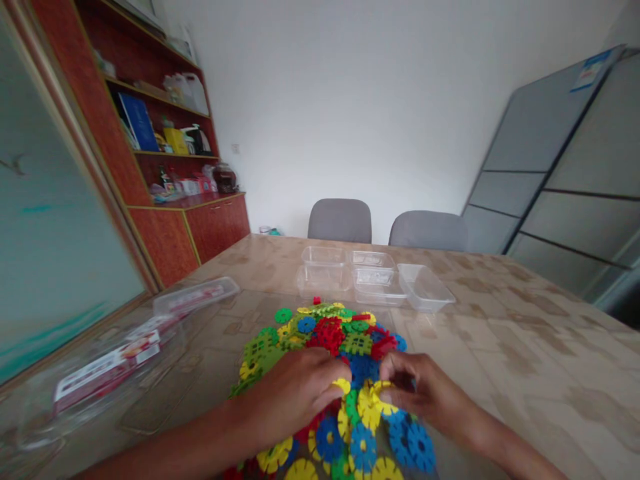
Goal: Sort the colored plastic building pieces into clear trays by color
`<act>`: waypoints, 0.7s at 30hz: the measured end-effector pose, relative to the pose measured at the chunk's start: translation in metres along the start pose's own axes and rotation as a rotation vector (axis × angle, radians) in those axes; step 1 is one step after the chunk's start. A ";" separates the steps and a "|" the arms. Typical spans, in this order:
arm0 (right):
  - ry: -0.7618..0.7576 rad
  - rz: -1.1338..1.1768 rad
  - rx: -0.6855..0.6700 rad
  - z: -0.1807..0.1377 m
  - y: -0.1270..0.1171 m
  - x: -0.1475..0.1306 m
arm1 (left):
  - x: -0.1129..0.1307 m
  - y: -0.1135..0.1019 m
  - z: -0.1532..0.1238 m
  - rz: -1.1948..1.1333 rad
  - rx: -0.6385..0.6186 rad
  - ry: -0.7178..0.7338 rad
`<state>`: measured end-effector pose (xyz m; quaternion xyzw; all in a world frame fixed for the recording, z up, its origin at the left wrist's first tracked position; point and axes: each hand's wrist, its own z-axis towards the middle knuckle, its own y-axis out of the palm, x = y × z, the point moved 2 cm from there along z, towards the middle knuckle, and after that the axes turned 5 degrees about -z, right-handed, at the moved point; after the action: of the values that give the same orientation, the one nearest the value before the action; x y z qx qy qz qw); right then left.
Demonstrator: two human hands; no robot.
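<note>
A heap of plastic snap-together building pieces [363, 447] in blue, yellow, green and red spreads over the table in front of me. Many are notched discs; others are square lattices. My left hand [313, 383] reaches over the heap, its thumb and fingers closed on a yellow notched disc [342, 385]. On the other side, my right hand [417, 387] pinches another yellow notched disc [384, 395] between thumb and fingers. The two hands are a short way apart, and loose pieces lie beneath and between them.
Several clear plastic containers [425, 288] stand behind the heap on the patterned table [500, 347]. At the left lie clear lids [200, 297] and a labelled package [107, 370]. Two grey chairs [340, 220] stand at the far edge.
</note>
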<state>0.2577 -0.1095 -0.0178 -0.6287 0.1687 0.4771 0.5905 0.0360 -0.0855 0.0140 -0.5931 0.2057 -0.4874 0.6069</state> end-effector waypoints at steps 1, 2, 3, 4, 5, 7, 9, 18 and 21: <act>-0.014 -0.040 -0.024 -0.001 0.003 -0.003 | -0.003 -0.001 -0.001 -0.038 -0.020 -0.014; -0.028 -0.094 -0.041 -0.002 0.007 -0.006 | -0.004 -0.001 -0.001 -0.069 -0.045 -0.010; -0.044 -0.151 -0.046 -0.002 0.009 -0.009 | -0.004 0.000 -0.002 -0.090 -0.069 0.002; -0.061 -0.205 -0.038 -0.003 0.011 -0.011 | -0.003 0.000 -0.003 -0.100 -0.094 0.008; -0.076 -0.249 -0.020 -0.002 0.012 -0.013 | -0.003 0.001 -0.003 -0.099 -0.118 0.007; -0.095 -0.304 0.032 -0.002 0.010 -0.014 | -0.001 0.002 -0.003 -0.074 -0.161 -0.001; -0.099 -0.312 0.086 0.000 0.005 -0.014 | -0.001 0.004 -0.002 -0.043 -0.192 0.001; -0.081 -0.272 0.000 -0.002 0.006 -0.009 | 0.004 -0.011 -0.014 -0.215 -0.284 0.072; -0.068 -0.363 -0.009 -0.004 0.009 -0.007 | 0.011 -0.013 -0.019 -0.195 -0.394 0.122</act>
<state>0.2490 -0.1174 -0.0183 -0.6349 0.0302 0.3844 0.6695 0.0207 -0.1018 0.0255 -0.6867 0.2751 -0.5290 0.4158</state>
